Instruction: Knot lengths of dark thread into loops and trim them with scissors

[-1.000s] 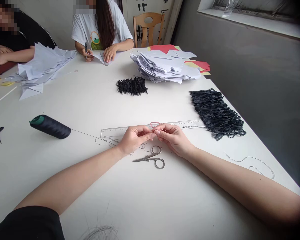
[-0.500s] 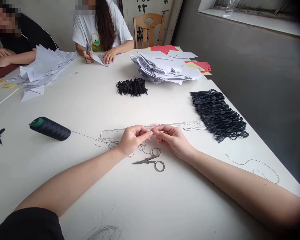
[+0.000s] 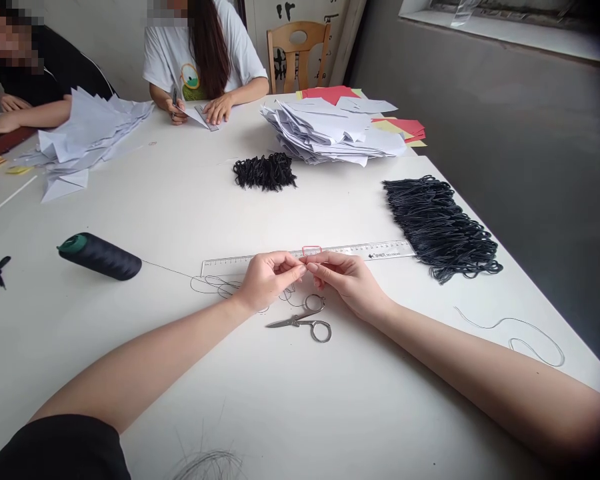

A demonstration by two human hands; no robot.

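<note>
Above the ruler's lower edge, my left hand (image 3: 267, 280) and my right hand (image 3: 347, 279) meet fingertip to fingertip, both pinched. Black thread (image 3: 215, 285) runs from a dark spool (image 3: 100, 257) lying on its side, loops beside my left hand and passes between the hands. Their fingers close on this thread, though its end at the tips is too fine to make out. Just below them lie small metal scissors (image 3: 300, 321), blades to the left. Behind the hands stretches a clear ruler (image 3: 385, 250), with a small red outlined shape (image 3: 312, 251) by my right fingertips.
Black looped cord bundles lie in a row at right (image 3: 443, 227) and a smaller pile (image 3: 264, 172) further back. Loose thread (image 3: 535, 340) rests by my right forearm. White paper stacks (image 3: 330, 130) stand beyond. Two people sit across the table; one holds a pen over paper.
Both hands stay pinched together in nearly the same place. The view has shifted very slightly; nothing has visibly been taken up or let go.
</note>
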